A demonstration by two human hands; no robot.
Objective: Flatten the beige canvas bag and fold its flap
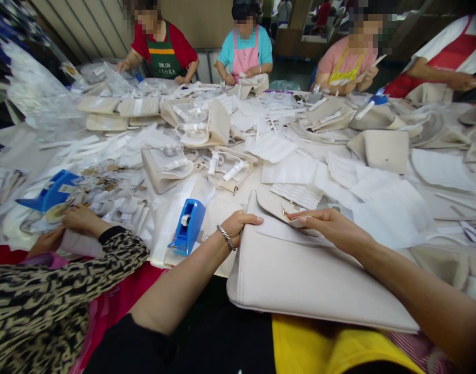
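left hand (238,224) grips cream bag (300,275) edge | right hand (331,228) on flap

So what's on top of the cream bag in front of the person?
Both hands rest on the cream bag: the left hand grips its upper edge, and the right hand pinches the folded flap. The bag's inside is covered, so nothing there can be seen.

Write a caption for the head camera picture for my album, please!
Left hand grips the cream bag and right hand lifts its flap, beside a blue tape dispenser.

Cream bag (300,270), blue tape dispenser (187,227), leopard-patterned sleeve (66,296).
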